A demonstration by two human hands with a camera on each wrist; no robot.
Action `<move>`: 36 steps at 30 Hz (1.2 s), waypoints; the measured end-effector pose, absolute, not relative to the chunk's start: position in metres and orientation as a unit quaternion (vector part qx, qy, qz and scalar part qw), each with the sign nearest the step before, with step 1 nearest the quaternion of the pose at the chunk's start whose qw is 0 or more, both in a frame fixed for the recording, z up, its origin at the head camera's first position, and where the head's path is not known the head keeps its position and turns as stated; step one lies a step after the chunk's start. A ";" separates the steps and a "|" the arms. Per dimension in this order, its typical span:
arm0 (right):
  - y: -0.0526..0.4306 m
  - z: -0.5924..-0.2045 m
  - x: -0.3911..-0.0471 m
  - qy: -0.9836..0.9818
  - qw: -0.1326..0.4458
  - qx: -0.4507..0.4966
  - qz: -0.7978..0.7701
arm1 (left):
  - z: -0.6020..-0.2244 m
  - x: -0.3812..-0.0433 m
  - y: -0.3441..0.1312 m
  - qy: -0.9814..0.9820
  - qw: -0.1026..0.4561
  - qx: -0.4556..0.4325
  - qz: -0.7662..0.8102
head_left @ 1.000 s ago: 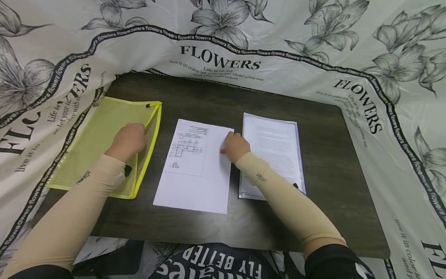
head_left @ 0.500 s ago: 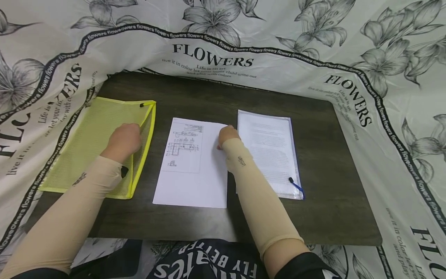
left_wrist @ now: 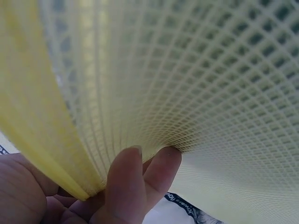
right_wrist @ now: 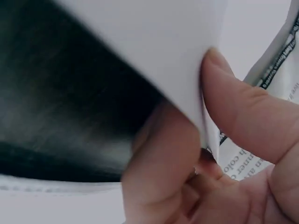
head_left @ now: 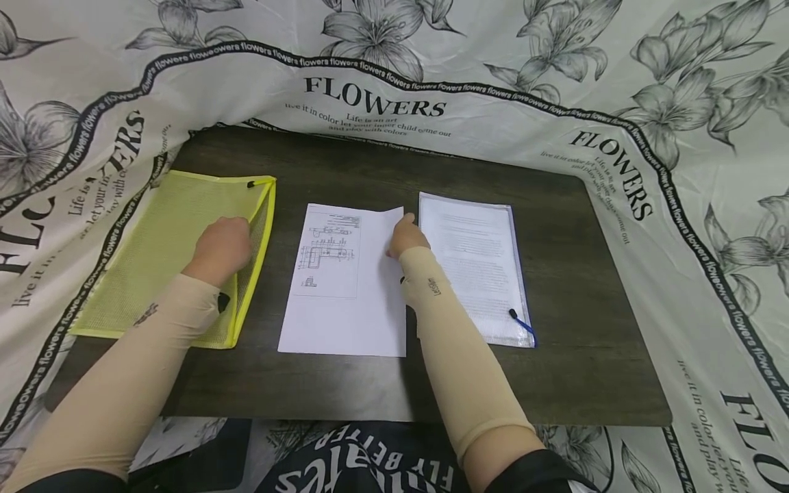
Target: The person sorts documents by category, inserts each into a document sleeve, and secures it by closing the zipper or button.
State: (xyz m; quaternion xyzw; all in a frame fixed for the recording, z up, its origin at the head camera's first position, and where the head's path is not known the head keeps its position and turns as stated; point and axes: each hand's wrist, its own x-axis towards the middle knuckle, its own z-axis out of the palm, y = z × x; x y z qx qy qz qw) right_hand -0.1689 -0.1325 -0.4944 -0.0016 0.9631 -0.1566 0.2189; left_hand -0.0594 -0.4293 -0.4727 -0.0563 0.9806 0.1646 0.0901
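Note:
A yellow mesh zipper pouch (head_left: 154, 239) lies on the left of the table, its right side spread open. My left hand (head_left: 220, 250) grips the pouch's mesh near that opening; in the left wrist view the fingers (left_wrist: 126, 186) hold the mesh beside the yellow border. A white paper sheet (head_left: 342, 322) with a printed technical drawing is in the middle. My right hand (head_left: 408, 236) pinches its upper right edge between thumb and fingers, and that edge looks raised. In the right wrist view the sheet (right_wrist: 154, 42) bends up from the dark tabletop.
Right of the sheet lies a clear zipper pouch (head_left: 471, 267) with blue edging, a printed page inside and a blue zipper pull (head_left: 522, 324). The dark wooden table (head_left: 592, 356) is surrounded by white flower-print cloth (head_left: 246, 89).
The right hand has closed on the sheet's right edge, and the sheet has shifted slightly away from the person, its edge lifting. The left hand stays on the yellow pouch.

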 end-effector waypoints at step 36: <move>-0.076 -0.495 -0.162 0.793 0.311 0.053 -0.522 | -0.472 -0.057 -0.427 0.977 0.076 -0.065 0.186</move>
